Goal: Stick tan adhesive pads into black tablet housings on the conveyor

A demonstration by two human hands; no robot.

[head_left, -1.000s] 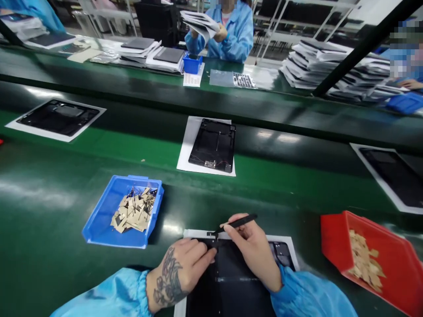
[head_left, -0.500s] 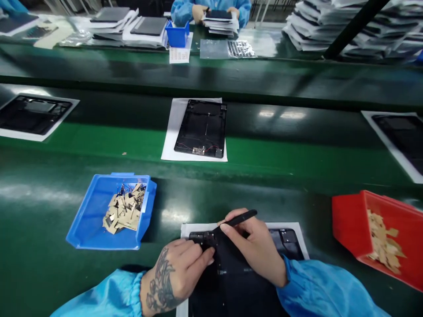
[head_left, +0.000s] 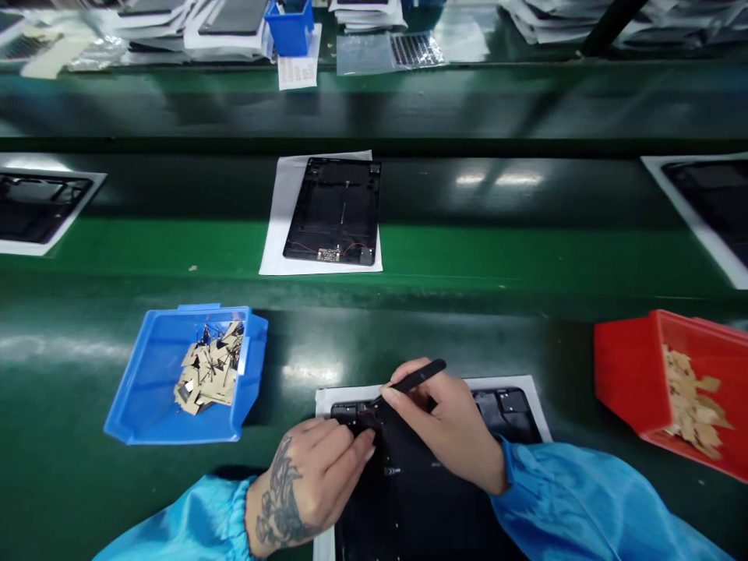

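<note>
Below me lies a black tablet housing (head_left: 432,506) on a white sheet (head_left: 323,401). My right hand (head_left: 444,425) is closed around slim black tweezers (head_left: 418,377), held like a pen. Their tip points down and left at the small parts in the housing's upper left corner. My left hand (head_left: 312,483), tattooed on its back, rests over the housing's left edge. Its fingers are curled together, with thumb and fingertips at that same corner, just below the tweezers' tip. Whatever is pinched or pressed there is hidden.
On the left stands a blue bin (head_left: 134,382) of small tan pieces with thin dark wires. A red bin (head_left: 628,382) with tan pieces is at right. Another open tablet housing (head_left: 336,206) lies on the green belt (head_left: 467,249). Paper stacks line the far bench.
My view has tipped downward, so the person across the bench has left the frame. Housings at left and centre appear further left. Both hands stay at the same corner, the tweezers barely shifted.
</note>
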